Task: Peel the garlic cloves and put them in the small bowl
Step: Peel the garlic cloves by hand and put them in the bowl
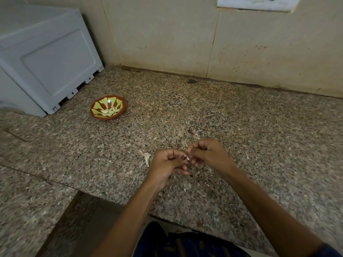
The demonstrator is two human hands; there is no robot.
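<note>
Both hands meet above the granite worktop (241,127), left hand (167,164) and right hand (207,154) each in a pinching grip on one garlic clove (187,158). Small bowl (118,113) sits far left, holding peeled cloves (109,112); loose skin (147,158) lies just left of the hands.

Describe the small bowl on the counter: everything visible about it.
The small bowl is round and shallow, with a reddish-brown outside and rim and a yellow-green petal pattern inside; it looks glazed, with a bright glint. It stands upright on the speckled granite counter, close to the grey appliance, far from both hands. Several pale peeled garlic cloves lie inside. Nothing else touches it.
</note>
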